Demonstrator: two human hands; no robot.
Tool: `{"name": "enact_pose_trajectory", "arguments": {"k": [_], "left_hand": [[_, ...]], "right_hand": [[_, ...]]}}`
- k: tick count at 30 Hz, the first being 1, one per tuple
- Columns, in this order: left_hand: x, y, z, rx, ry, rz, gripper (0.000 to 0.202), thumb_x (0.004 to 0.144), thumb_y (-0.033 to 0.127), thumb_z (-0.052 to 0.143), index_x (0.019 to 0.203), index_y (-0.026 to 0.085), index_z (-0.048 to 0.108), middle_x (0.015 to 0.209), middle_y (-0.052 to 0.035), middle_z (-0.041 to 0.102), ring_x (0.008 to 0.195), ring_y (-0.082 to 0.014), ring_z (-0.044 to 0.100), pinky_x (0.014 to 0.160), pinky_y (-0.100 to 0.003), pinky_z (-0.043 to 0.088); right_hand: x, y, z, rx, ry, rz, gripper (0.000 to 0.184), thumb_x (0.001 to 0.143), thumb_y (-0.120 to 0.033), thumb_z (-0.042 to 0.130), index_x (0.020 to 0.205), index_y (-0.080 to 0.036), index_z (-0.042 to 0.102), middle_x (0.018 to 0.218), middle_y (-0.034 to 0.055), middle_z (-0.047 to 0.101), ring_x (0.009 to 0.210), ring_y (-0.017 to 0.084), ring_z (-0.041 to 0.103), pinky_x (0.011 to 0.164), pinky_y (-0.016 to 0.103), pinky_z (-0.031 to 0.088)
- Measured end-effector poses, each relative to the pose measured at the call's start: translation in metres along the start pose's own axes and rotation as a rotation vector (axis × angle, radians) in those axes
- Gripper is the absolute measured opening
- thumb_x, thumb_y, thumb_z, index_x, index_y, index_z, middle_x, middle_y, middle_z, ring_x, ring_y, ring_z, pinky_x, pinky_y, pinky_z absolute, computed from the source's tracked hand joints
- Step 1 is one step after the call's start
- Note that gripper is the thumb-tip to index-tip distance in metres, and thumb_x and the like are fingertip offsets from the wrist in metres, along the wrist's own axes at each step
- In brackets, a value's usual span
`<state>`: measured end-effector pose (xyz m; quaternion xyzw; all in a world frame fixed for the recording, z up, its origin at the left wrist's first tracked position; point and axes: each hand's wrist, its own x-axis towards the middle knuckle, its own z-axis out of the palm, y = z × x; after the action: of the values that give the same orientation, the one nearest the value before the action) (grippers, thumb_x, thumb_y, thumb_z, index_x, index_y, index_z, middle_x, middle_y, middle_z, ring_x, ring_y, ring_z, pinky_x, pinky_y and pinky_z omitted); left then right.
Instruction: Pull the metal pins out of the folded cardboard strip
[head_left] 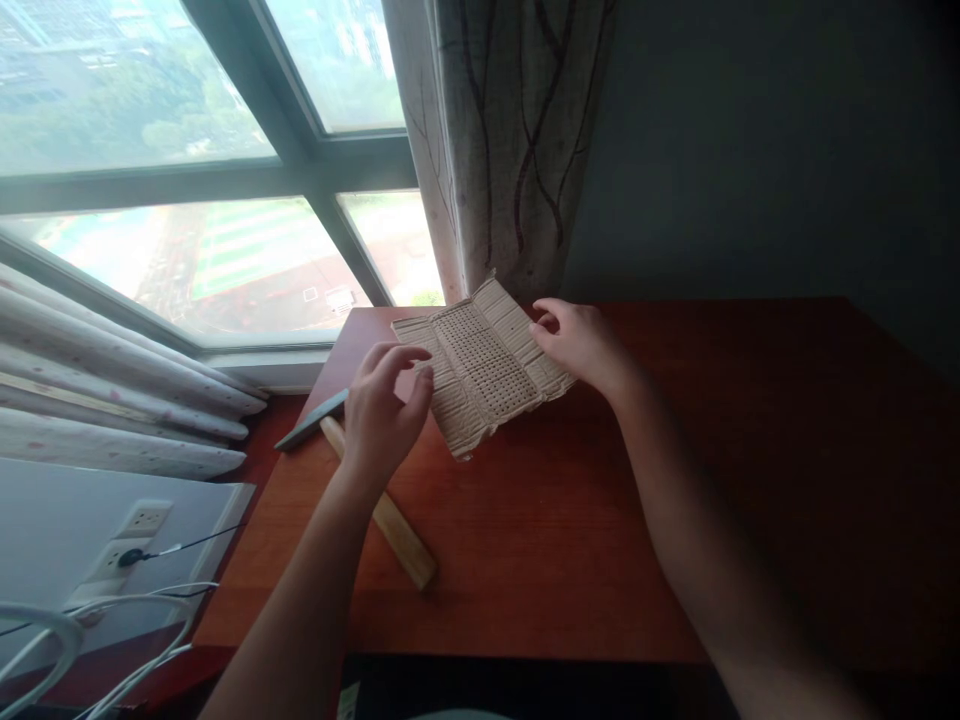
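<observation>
A piece of corrugated cardboard [491, 365] with torn edges lies on the desk, its middle band covered in rows of small holes. My left hand [386, 405] hovers at its left side, fingers curved and thumb apart, with nothing between them. At the cardboard's right edge is my right hand [574, 338], its thumb and forefinger apart and nothing held; whether the thumb touches the board I cannot tell. Partly hidden under my left hand and wrist is a hammer-like tool with a grey metal head [311, 420] and a pale wooden handle [405, 540].
The reddish-brown wooden desk [540, 560] stands against a window [315, 170] and a patterned curtain [517, 130]. Another curtain [112, 390] hangs at the left. Below it are wall sockets [124, 545] with a plug, and white cables [150, 640] by the desk's left edge.
</observation>
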<state>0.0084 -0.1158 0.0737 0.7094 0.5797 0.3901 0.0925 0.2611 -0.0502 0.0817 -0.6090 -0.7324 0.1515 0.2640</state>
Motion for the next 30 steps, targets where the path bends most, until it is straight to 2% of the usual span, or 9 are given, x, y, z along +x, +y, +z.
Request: {"name": "enact_pose_trajectory", "arguments": {"k": [2, 4, 7, 11, 15, 20, 24, 27, 30], "left_hand": [[0.008, 0.012, 0.004, 0.087, -0.188, 0.187, 0.02, 0.092, 0.029, 0.057, 0.106, 0.023, 0.07, 0.117, -0.0084, 0.067, 0.11, -0.0264, 0.061, 0.098, -0.043, 0.047], [0.017, 0.021, 0.013, 0.131, -0.344, 0.29, 0.026, 0.091, 0.025, 0.057, 0.114, 0.024, 0.07, 0.126, -0.009, 0.065, 0.116, -0.0293, 0.058, 0.101, -0.047, 0.045], [0.026, 0.026, 0.029, 0.171, -0.458, 0.353, 0.034, 0.092, 0.023, 0.055, 0.123, 0.025, 0.068, 0.132, -0.0091, 0.064, 0.119, -0.0309, 0.057, 0.102, -0.049, 0.044], [0.027, 0.026, 0.038, 0.214, -0.428, 0.337, 0.034, 0.096, 0.026, 0.051, 0.124, 0.026, 0.069, 0.134, -0.0096, 0.063, 0.12, -0.0315, 0.057, 0.103, -0.049, 0.042], [0.026, 0.017, 0.032, 0.26, -0.349, 0.256, 0.032, 0.096, 0.029, 0.051, 0.122, 0.026, 0.07, 0.134, -0.0105, 0.064, 0.119, -0.032, 0.057, 0.104, -0.048, 0.041], [0.035, -0.015, 0.01, 0.372, -0.289, 0.194, 0.037, 0.096, 0.029, 0.048, 0.127, 0.023, 0.067, 0.135, -0.0116, 0.064, 0.122, -0.0336, 0.057, 0.105, -0.048, 0.042], [0.045, -0.036, -0.007, 0.43, -0.301, 0.124, 0.039, 0.095, 0.03, 0.046, 0.128, 0.023, 0.066, 0.135, -0.0099, 0.064, 0.117, -0.031, 0.06, 0.102, -0.044, 0.045], [0.046, -0.026, -0.014, 0.418, -0.25, 0.134, 0.04, 0.093, 0.026, 0.045, 0.127, 0.02, 0.066, 0.135, -0.0118, 0.062, 0.117, -0.0311, 0.06, 0.103, -0.045, 0.045], [0.03, 0.015, -0.011, 0.258, -0.097, 0.173, 0.034, 0.093, 0.025, 0.048, 0.12, 0.019, 0.067, 0.132, -0.0116, 0.064, 0.117, -0.0307, 0.06, 0.102, -0.046, 0.046]], "right_hand": [[0.001, 0.0, 0.001, -0.01, 0.012, 0.0, 0.041, 0.091, -0.029, 0.058, 0.129, -0.015, 0.067, 0.11, 0.0118, 0.076, 0.101, 0.027, 0.071, 0.091, 0.039, 0.053], [0.001, 0.002, 0.002, -0.016, 0.045, 0.001, 0.042, 0.092, -0.031, 0.058, 0.129, -0.013, 0.067, 0.114, 0.0133, 0.075, 0.1, 0.028, 0.07, 0.09, 0.04, 0.054], [0.003, 0.007, -0.001, -0.009, 0.134, -0.015, 0.043, 0.092, -0.033, 0.058, 0.128, -0.011, 0.067, 0.121, 0.0155, 0.071, 0.096, 0.027, 0.07, 0.091, 0.04, 0.054], [0.005, 0.015, -0.012, 0.006, 0.24, -0.031, 0.043, 0.092, -0.033, 0.057, 0.126, -0.011, 0.067, 0.123, 0.0162, 0.07, 0.081, 0.022, 0.069, 0.09, 0.04, 0.054], [0.002, 0.022, -0.015, 0.032, 0.281, -0.017, 0.042, 0.091, -0.032, 0.056, 0.126, -0.011, 0.067, 0.123, 0.016, 0.069, 0.074, 0.019, 0.066, 0.086, 0.039, 0.055], [-0.019, 0.035, 0.005, 0.051, 0.199, 0.023, 0.042, 0.089, -0.032, 0.057, 0.125, -0.013, 0.067, 0.121, 0.0151, 0.07, 0.072, 0.018, 0.065, 0.086, 0.039, 0.054], [-0.042, 0.044, 0.03, 0.212, 0.101, 0.121, 0.035, 0.083, -0.028, 0.064, 0.115, -0.017, 0.071, 0.117, 0.0138, 0.072, 0.071, 0.018, 0.063, 0.087, 0.04, 0.052], [-0.054, 0.048, 0.046, 0.314, 0.096, 0.163, 0.029, 0.079, -0.025, 0.066, 0.106, -0.018, 0.073, 0.111, 0.0128, 0.073, 0.069, 0.018, 0.063, 0.084, 0.04, 0.053], [-0.064, 0.049, 0.057, 0.475, 0.092, 0.204, 0.024, 0.078, -0.027, 0.066, 0.1, -0.02, 0.072, 0.104, 0.0102, 0.075, 0.073, 0.019, 0.066, 0.083, 0.039, 0.054]]}}
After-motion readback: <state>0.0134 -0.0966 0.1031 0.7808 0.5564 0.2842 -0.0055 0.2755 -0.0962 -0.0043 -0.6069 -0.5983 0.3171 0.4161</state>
